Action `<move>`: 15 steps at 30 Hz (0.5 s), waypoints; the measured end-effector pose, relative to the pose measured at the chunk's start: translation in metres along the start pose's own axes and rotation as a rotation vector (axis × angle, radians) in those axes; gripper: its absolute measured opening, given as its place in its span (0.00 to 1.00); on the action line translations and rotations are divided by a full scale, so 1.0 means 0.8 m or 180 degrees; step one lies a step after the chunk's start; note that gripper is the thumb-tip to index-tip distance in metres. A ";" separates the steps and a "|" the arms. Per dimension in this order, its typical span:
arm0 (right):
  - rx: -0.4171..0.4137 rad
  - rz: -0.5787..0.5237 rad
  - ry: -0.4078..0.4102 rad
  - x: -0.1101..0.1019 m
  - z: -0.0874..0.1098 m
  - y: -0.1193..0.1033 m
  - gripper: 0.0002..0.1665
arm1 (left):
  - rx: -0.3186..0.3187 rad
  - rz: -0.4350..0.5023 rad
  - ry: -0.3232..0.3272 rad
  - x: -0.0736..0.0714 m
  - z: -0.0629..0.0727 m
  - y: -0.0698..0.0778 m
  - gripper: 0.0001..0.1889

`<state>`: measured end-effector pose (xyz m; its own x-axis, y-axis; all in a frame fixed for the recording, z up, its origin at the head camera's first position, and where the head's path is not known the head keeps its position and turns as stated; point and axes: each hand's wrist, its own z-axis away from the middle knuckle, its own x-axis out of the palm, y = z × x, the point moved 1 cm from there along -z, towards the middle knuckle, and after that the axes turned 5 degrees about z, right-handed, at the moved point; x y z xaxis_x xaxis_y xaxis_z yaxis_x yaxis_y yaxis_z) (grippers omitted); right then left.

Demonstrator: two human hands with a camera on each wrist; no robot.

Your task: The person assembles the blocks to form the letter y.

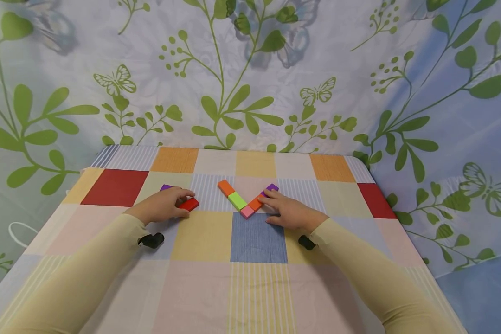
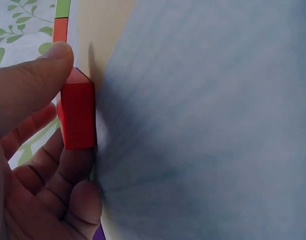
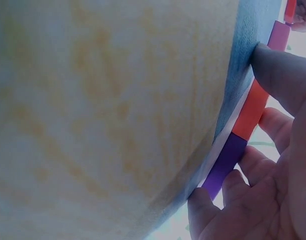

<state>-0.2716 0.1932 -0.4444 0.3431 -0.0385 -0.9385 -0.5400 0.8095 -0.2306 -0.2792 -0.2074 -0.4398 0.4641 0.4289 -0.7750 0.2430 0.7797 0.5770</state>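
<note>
My left hand (image 1: pixel 162 204) pinches a red block (image 1: pixel 189 204) between thumb and fingers, low over the cloth. In the left wrist view, one end of that block faces the camera. Just behind this hand lies a purple block (image 1: pixel 165 187), mostly hidden by it. My right hand (image 1: pixel 290 211) rests its fingers along an orange block (image 3: pixel 250 111) and a purple block (image 3: pixel 225 165), with its thumb apart on the near side. These two form the right arm of a V. A pink block (image 1: pixel 247 212) marks its point; a green block (image 1: pixel 237 201) and another orange block (image 1: pixel 225 188) make the left arm.
A patchwork cloth (image 1: pixel 259 297) covers the table. Behind the table hangs a leaf-patterned curtain (image 1: pixel 150 69), which continues along the right side. Small black devices (image 1: pixel 152 240) sit under both wrists. A white cord (image 1: pixel 18 236) loops at the left edge.
</note>
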 end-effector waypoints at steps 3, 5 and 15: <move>0.0011 -0.0001 0.0000 0.000 0.000 0.000 0.47 | -0.0030 0.0016 -0.0038 -0.001 0.000 0.001 0.36; 0.0034 -0.0010 -0.0019 -0.001 -0.001 -0.001 0.47 | -0.0066 0.0007 -0.0058 -0.001 0.000 0.002 0.36; 0.0087 -0.0003 -0.0081 -0.003 -0.001 -0.003 0.47 | -0.0206 -0.0008 -0.0097 0.000 -0.002 0.002 0.35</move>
<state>-0.2716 0.1909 -0.4420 0.3633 -0.0248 -0.9314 -0.5185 0.8252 -0.2242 -0.2806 -0.2055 -0.4396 0.4895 0.4135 -0.7677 0.1893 0.8091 0.5564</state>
